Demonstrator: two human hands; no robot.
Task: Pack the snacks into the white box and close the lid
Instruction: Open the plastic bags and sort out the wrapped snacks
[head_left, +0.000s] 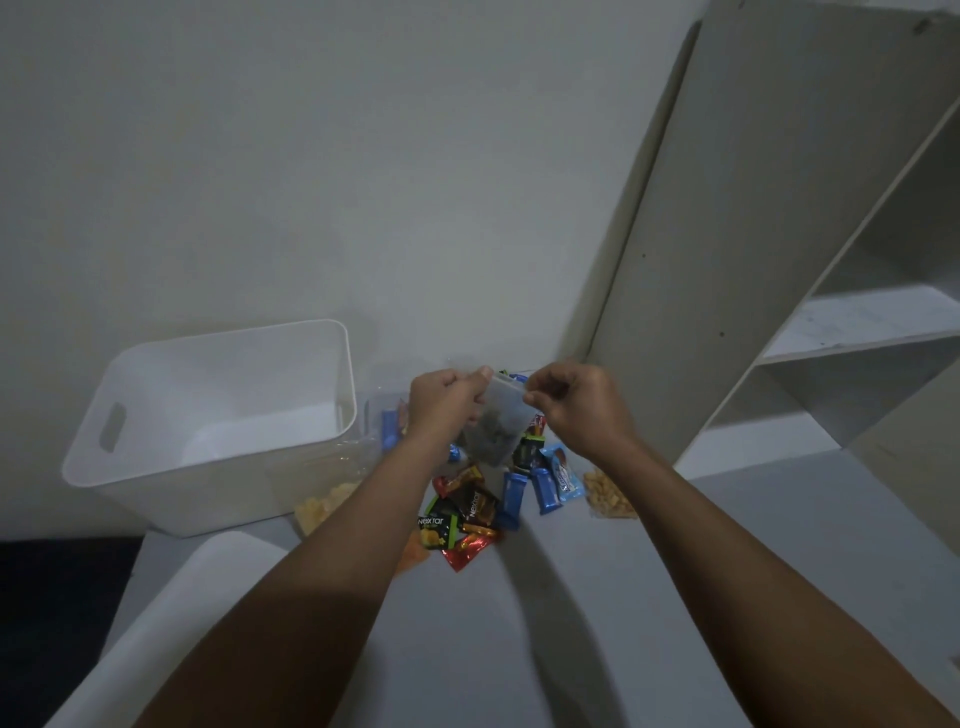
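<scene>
Both my hands hold up a small clear zip bag (497, 426) with dark pieces inside, above a heap of snacks. My left hand (444, 402) grips the bag's top left corner and my right hand (571, 402) pinches its top right edge. Under them lies the snack pile (483, 506): blue wrappers, black Nextar packs, red and orange wrappers. A clear bag of yellow puffs (324, 501) leans by the white box (156, 467), which stands open at the left and looks empty. The white lid (171, 597) lies flat at the front left.
A bag of orange-brown crackers (608, 499) lies right of the pile. A white shelf unit (779, 260) stands at the right against the wall. All of it rests on a pale grey surface (597, 597), dark at the far left edge.
</scene>
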